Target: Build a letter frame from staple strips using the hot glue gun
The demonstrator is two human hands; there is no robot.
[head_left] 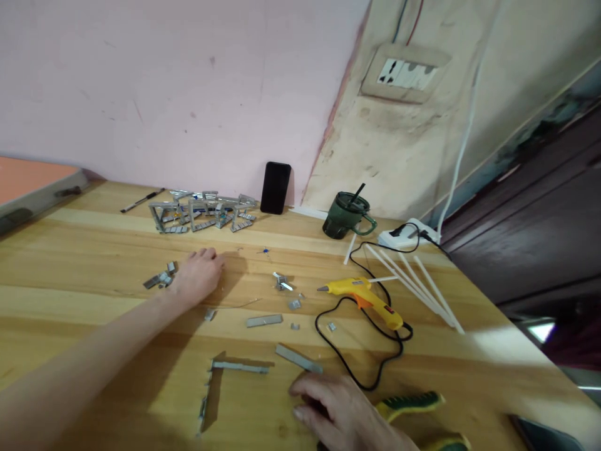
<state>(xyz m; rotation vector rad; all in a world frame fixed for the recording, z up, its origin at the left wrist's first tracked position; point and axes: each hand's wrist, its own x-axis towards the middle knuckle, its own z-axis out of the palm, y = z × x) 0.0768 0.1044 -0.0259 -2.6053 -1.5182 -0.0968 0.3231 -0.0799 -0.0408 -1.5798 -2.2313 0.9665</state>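
On the head view, left of the yellow glue gun (364,295), the left hand (200,275) is lowered, fingers curled, any hold hidden; nearer than the gun, beside a grey strip (299,359) seemingly kept handy, the right hand (345,410) is bent, fingers narrowed, grip untellable.

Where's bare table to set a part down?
Pale wooden tabletop between the orange-topped box and left forearm, left of the small grey metal pile. Also between forearm and the grey L-shaped strip assembly. Crowded: around the yellow glue gun and long white sticks.
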